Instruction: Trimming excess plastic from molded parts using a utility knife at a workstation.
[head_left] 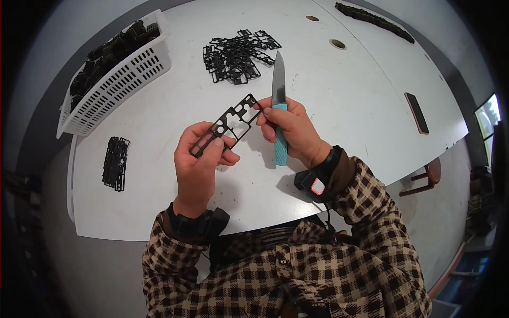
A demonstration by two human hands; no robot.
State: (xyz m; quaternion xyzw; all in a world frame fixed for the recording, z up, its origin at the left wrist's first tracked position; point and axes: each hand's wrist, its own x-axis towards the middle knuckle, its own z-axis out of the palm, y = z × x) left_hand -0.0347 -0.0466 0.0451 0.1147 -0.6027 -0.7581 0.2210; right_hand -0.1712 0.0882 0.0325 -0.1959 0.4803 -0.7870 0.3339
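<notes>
White table (pixel 360 116) fills much of the frame, with a basket (pixel 119 95) of dark parts at upper left and a pile of black frames (pixel 236 55) at top centre. Near the centre, the left hand's (pixel 199 159) thumb and fingers are clamped on a black plastic frame (pixel 227 126). The right hand (pixel 297 127) grips a turquoise-handled knife (pixel 280 140), blade up, its fingertips at the plastic frame's upper end.
</notes>
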